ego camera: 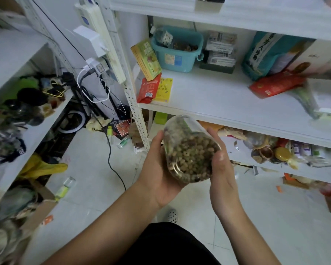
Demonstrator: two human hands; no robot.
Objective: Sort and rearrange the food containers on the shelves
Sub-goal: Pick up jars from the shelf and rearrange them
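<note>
Holding the jar (189,155) with both hands is the job right now. It is clear, full of small brown and green bits, and tipped over in the air. It is just in front of the middle shelf (218,104), not touching it. The left hand (159,175) cups it from below and the right hand (223,176) presses its other side. The fingers (212,133) of both curl round it. I think it could go on the bare white part between the teal tub (178,54) and the red bag (273,84). Turn it upright first, keep both hands on, and set it down softly. I cannot tell which end has the lid, so go slow.
</note>
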